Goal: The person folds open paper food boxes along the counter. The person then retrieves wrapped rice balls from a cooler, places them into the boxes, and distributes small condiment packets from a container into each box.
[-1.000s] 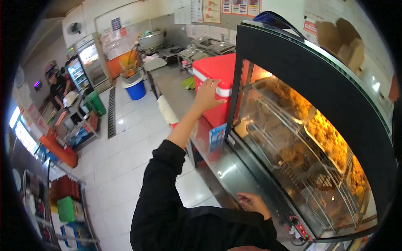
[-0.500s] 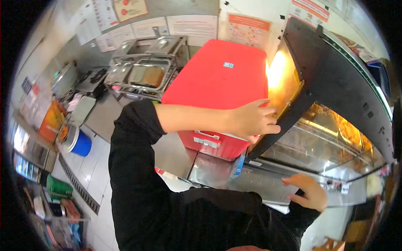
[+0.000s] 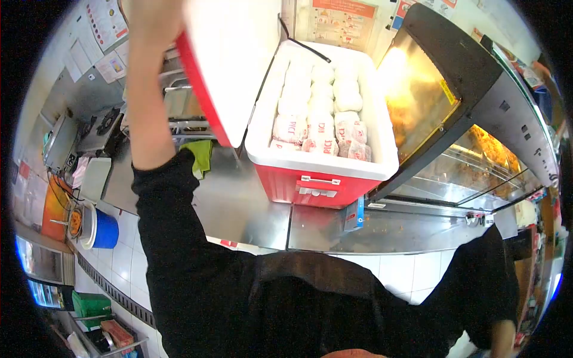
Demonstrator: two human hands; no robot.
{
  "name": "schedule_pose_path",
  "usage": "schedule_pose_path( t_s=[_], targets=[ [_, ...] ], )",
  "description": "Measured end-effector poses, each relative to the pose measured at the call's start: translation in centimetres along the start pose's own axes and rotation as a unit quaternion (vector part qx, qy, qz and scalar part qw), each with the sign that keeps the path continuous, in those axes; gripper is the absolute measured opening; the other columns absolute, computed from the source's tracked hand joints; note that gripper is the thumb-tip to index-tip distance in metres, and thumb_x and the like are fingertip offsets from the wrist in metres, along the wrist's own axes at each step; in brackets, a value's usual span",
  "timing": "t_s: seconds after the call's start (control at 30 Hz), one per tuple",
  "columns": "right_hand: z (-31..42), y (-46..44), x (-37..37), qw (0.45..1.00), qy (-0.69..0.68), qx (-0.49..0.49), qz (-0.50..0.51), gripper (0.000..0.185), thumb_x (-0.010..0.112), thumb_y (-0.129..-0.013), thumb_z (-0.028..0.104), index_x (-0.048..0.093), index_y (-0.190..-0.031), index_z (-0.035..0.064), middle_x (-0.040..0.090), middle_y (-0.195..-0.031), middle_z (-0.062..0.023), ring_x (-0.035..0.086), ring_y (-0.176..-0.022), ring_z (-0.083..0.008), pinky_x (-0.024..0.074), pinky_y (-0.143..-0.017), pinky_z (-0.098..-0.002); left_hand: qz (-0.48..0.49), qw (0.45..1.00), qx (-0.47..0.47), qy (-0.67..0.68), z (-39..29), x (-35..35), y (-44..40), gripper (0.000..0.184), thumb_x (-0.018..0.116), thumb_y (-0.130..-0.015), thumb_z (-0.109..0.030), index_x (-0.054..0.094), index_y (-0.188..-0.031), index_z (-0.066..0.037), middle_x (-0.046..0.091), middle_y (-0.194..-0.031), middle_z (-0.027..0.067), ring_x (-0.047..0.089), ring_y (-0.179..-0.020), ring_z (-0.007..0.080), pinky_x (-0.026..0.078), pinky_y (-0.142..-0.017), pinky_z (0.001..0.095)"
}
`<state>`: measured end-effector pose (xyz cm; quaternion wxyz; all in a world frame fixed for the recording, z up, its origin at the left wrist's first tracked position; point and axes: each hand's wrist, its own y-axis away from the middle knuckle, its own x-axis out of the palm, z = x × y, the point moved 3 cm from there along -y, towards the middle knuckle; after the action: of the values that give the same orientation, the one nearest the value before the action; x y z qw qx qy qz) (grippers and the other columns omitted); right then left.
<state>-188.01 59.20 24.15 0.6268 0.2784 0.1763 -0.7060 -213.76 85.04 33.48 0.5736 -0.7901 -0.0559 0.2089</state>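
Observation:
The red and white cooler box [image 3: 322, 173] stands on the steel counter with its lid [image 3: 224, 65] swung up to the left. My left hand [image 3: 156, 18], smeared and partly cut off by the top edge, grips the lid's outer rim. Rows of wrapped packs [image 3: 321, 122], with red print that seems to read "RICE" on the nearest ones, fill the inside. A black strap [image 3: 304, 48] runs from lid to box. My right hand [image 3: 503, 337] hangs low at the right, by my side; only a bit near the wrist shows and its fingers are hidden.
Right of the cooler is a lit glass display warmer [image 3: 418, 119] with fried food inside. A small blue box [image 3: 354, 215] sits between them. A green cloth [image 3: 202, 156] lies on the counter [image 3: 239, 209]. On the floor at left stands a blue bucket [image 3: 106, 230].
The cooler's lid has gone from closed to raised leftward, showing the packs. My left hand moved up and left with it. My right hand dropped from the counter's edge to my side.

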Motion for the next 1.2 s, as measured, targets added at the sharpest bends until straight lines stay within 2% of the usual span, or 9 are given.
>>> schedule_pose_path(
  t_s=[0.23, 0.3, 0.4, 0.57, 0.7, 0.93, 1.0, 1.13, 1.2],
  targets=[
    [-4.8, -3.5, -10.2, 0.971, -0.025, -0.015, -0.237, 0.018, 0.054, -0.082, 0.013, 0.059, -0.094, -0.0001, 0.061, -0.094, -0.0111, 0.057, -0.085, -0.0228, 0.0450, -0.074, -0.0316, -0.071, 0.994, -0.076, 0.035, 10.0, -5.9, 2.1, 0.036, 0.055, -0.083, -0.028, 0.055, -0.110, -0.005, 0.063, -0.092, 0.0088, 0.058, -0.087, 0.0162, 0.042, -0.080, 0.0242],
    [-13.9, -2.6, -14.0, 0.906, 0.068, 0.160, -0.386, 0.017, 0.053, -0.083, 0.012, 0.059, -0.093, 0.0000, 0.061, -0.094, -0.0109, 0.057, -0.084, -0.0221, 0.0448, -0.073, -0.0312, -0.085, 0.991, -0.097, 0.029, 8.8, -5.7, 3.2, 0.035, 0.053, -0.085, -0.030, 0.056, -0.109, -0.005, 0.063, -0.094, 0.0082, 0.058, -0.087, 0.0154, 0.041, -0.081, 0.0240],
    [-30.5, -0.3, -15.5, 0.732, 0.438, 0.455, -0.255, 0.017, 0.056, -0.071, 0.006, 0.064, -0.085, 0.0041, 0.063, -0.085, -0.0168, 0.062, -0.081, -0.0293, 0.0490, -0.071, -0.0378, -0.174, 0.982, -0.041, -0.058, 5.1, -4.6, 5.8, 0.042, 0.058, -0.083, -0.023, 0.047, -0.116, 0.000, 0.051, -0.115, 0.0125, 0.049, -0.105, 0.0199, 0.037, -0.090, 0.0313],
    [-39.2, -1.3, -19.4, 0.581, 0.501, 0.547, -0.334, 0.017, 0.056, -0.074, 0.018, 0.067, -0.081, 0.0069, 0.065, -0.084, -0.0127, 0.064, -0.073, -0.0303, 0.0506, -0.055, -0.0518, -0.266, 0.953, 0.147, -0.010, 0.0, -1.2, 13.6, 0.038, 0.060, -0.077, -0.013, 0.045, -0.110, -0.001, 0.043, -0.115, 0.0167, 0.044, -0.108, 0.0292, 0.038, -0.091, 0.0416],
    [-38.7, -0.5, -18.4, 0.641, 0.416, 0.616, -0.192, 0.042, 0.062, -0.074, 0.013, 0.051, -0.115, 0.0176, 0.049, -0.113, -0.0140, 0.053, -0.102, -0.0295, 0.0506, -0.066, -0.0531, -0.175, 0.974, 0.139, 0.038, -1.8, 1.2, 18.7, 0.026, 0.058, -0.073, -0.008, 0.047, -0.096, -0.002, 0.045, -0.110, 0.0180, 0.050, -0.097, 0.0283, 0.041, -0.086, 0.0403],
    [-36.6, -2.6, -22.4, 0.744, 0.291, 0.557, -0.226, 0.063, 0.070, -0.058, 0.011, 0.048, -0.116, 0.0204, 0.048, -0.112, -0.0143, 0.054, -0.098, -0.0348, 0.0467, -0.079, -0.0406, -0.119, 0.974, -0.124, 0.147, -0.6, 1.4, 25.0, 0.022, 0.056, -0.075, -0.001, 0.048, -0.096, 0.000, 0.047, -0.099, 0.0146, 0.052, -0.085, 0.0210, 0.044, -0.073, 0.0300],
    [-37.3, -5.3, -22.7, 0.905, 0.124, 0.301, -0.275, 0.070, 0.074, -0.060, 0.019, 0.044, -0.123, 0.0171, 0.046, -0.120, -0.0149, 0.047, -0.109, -0.0342, 0.0441, -0.085, -0.0389, -0.133, 0.955, -0.182, 0.190, -0.3, 1.1, 25.6, 0.022, 0.055, -0.075, 0.001, 0.048, -0.096, 0.000, 0.046, -0.098, 0.0138, 0.052, -0.084, 0.0190, 0.044, -0.072, 0.0281],
    [-35.8, -9.3, -20.1, 0.905, 0.096, 0.303, -0.284, 0.077, 0.074, -0.064, 0.027, 0.036, -0.130, 0.0155, 0.042, -0.127, -0.0146, 0.038, -0.118, -0.0318, 0.0399, -0.091, -0.0444, -0.124, 0.955, -0.196, 0.187, 0.1, 1.5, 25.9, 0.022, 0.054, -0.076, 0.003, 0.049, -0.097, 0.001, 0.047, -0.098, 0.0128, 0.053, -0.082, 0.0166, 0.044, -0.070, 0.0253],
    [-35.1, -8.7, -19.2, 0.786, -0.268, 0.369, -0.418, 0.077, 0.073, -0.067, 0.029, 0.033, -0.133, 0.0178, 0.045, -0.122, -0.0131, 0.038, -0.118, -0.0308, 0.0384, -0.090, -0.0524, -0.112, 0.957, -0.199, 0.180, -0.2, 1.6, 26.3, 0.023, 0.055, -0.075, 0.002, 0.050, -0.098, 0.001, 0.047, -0.098, 0.0127, 0.053, -0.082, 0.0165, 0.044, -0.069, 0.0256]
  ],
)
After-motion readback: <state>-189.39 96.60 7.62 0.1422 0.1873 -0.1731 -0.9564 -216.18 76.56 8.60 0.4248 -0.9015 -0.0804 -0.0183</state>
